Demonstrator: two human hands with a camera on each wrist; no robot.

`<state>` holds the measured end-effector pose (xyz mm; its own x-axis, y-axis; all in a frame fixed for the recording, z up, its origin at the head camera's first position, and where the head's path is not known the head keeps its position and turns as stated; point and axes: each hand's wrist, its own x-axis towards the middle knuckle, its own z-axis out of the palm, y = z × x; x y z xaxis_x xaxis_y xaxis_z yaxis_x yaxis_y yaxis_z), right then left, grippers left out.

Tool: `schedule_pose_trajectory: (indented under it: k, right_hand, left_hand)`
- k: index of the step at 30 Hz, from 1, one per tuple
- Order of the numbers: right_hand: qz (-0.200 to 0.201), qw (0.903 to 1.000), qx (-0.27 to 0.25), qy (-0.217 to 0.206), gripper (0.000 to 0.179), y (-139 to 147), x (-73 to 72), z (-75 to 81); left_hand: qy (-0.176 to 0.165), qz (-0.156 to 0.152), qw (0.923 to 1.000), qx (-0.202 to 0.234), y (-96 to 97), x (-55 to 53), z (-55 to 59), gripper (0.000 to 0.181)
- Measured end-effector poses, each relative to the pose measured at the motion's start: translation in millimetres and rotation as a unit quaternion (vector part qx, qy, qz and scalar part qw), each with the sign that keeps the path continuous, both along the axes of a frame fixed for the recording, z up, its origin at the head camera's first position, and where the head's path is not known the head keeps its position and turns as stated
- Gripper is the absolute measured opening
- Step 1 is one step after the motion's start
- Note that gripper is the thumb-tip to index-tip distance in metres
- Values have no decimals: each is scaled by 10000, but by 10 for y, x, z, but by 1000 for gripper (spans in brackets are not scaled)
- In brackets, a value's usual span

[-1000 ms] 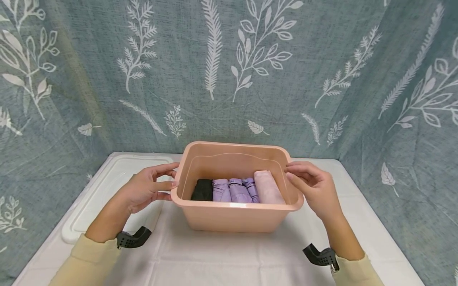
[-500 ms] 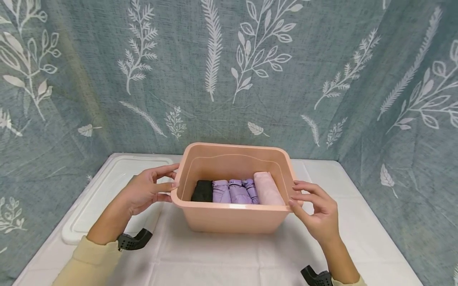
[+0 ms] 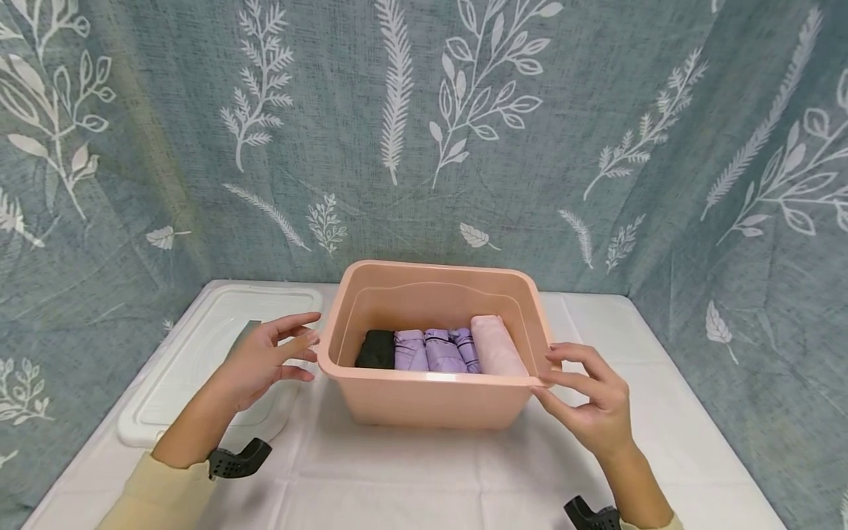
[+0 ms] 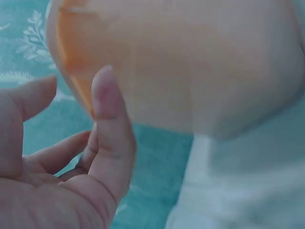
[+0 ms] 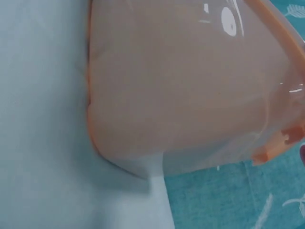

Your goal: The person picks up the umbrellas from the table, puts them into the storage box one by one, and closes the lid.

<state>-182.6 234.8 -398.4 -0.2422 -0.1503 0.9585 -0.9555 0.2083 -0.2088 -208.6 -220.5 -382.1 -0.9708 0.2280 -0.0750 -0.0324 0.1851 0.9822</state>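
A peach plastic storage bin [image 3: 430,401] stands on the white-covered table. Inside it are a dark rolled cloth [image 3: 375,350], several lilac rolled cloths [image 3: 445,353] and a pale pink roll [image 3: 498,346] at the right. My left hand [image 3: 261,361] is just off the bin's left side, with fingers loosely bent and nothing held; in the left wrist view its thumb overlaps the bin's outer wall. With thumb and fingers, my right hand [image 3: 589,401] pinches the rim at the near right corner. Only a sliver of a right fingertip [image 5: 303,153] shows in the right wrist view.
To the left, a white lid [image 3: 179,390] lies flat on the table, partly behind my left forearm. The leaf-patterned curtain [image 3: 424,184] rises behind the table and along both sides. White tablecloth [image 3: 391,478] spreads before the bin.
My right hand has slid along the right rim toward me to the near corner. Lately my left hand has come off the left rim, moving slightly left. The bin keeps its place.
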Motion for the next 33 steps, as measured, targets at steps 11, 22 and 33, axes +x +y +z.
schedule_pose_trajectory:
  k: [11,22,33]
  right_hand:
    - [-409,9980,202,435,20,-3,-1,-11]
    - [-795,9930,572,653,27,-15,46,51]
    - [-880,9886,805,924,27,-8,47,129]
  left_hand:
    - [688,799,9706,-2162,-450,-77,-262,65]
    - [1375,877,9066,-3892,-812,-183,-360,54]
    - [1415,704,8710,-4652,-865,-284,-416,54]
